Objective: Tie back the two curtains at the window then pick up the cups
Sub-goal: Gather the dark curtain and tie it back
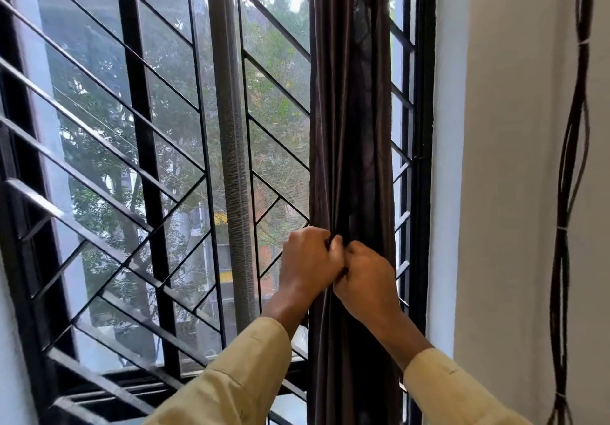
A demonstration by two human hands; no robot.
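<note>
A dark brown curtain [350, 110] hangs bunched into a narrow column at the right side of the window. My left hand [308, 258] and my right hand [366, 276] are pressed together in front of the curtain at mid height, fingers closed on its gathered folds. Whether a tie-back band is between the fingers is hidden. Beige sleeves cover both forearms. No second curtain and no cups are in view.
A black metal window grille [138, 147] with diagonal bars and a mesh screen fills the left and centre. A white wall [495, 160] stands on the right, with a bundle of dark cables [572, 167] hanging down it.
</note>
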